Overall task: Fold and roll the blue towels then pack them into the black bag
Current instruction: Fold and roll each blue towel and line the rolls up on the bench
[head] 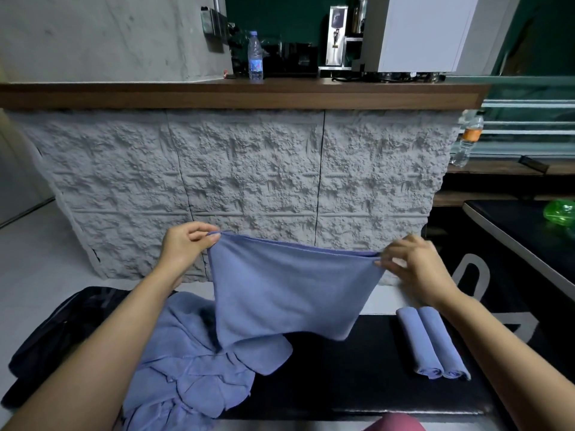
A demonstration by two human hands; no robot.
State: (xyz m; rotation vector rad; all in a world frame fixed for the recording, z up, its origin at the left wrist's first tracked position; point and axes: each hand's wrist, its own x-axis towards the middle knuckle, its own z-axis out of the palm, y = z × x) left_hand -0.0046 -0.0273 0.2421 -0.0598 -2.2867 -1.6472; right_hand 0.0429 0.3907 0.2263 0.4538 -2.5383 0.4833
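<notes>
I hold a blue towel [289, 287] up in the air by its top edge, doubled over and hanging down. My left hand [186, 244] pinches the left top corner. My right hand [413, 269] pinches the right top corner. Under the hanging towel, a heap of loose blue towels [186, 368] lies on the black table [357, 368]. Two rolled blue towels [432, 343] lie side by side on the table's right part. The black bag [62, 331] sits at the left, partly under my left forearm.
A grey textured counter front [249, 188] stands right behind the table, topped by a wooden ledge [236, 94] with a water bottle [255, 56] and machines. At the right stands another dark table [529, 244] with a green object [560, 211].
</notes>
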